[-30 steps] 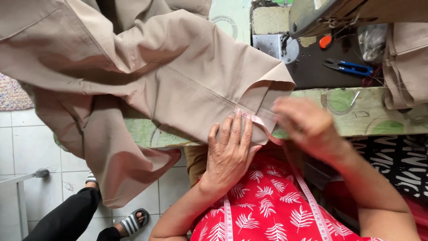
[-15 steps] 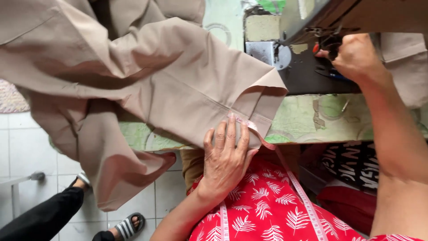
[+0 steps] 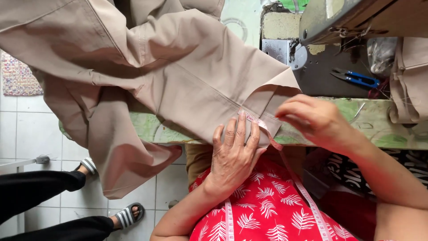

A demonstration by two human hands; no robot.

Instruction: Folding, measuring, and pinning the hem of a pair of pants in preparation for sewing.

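A large beige garment (image 3: 178, 80) lies over the green table top (image 3: 392, 134) and hangs off its near edge. My left hand (image 3: 234, 154) rests flat on the garment's hem at the table edge, pinning a pink measuring tape (image 3: 298, 184) against the cloth. The tape runs down over my red patterned top. My right hand (image 3: 316, 120) hovers just right of the folded hem corner, fingertips pinched together and pointing at the cloth. Whatever is in those fingers is hidden.
A sewing machine (image 3: 347, 18) stands at the back right, with blue-handled snips (image 3: 356, 79) on its dark bed. More beige cloth (image 3: 410, 76) hangs at the far right. Another person's legs in black trousers (image 3: 40, 187) and striped sandals (image 3: 127, 215) stand on the tiled floor at left.
My right hand went up to the sewing machine bed and has come back down to the hem corner. The left hand has stayed pressed on the cloth and tape.
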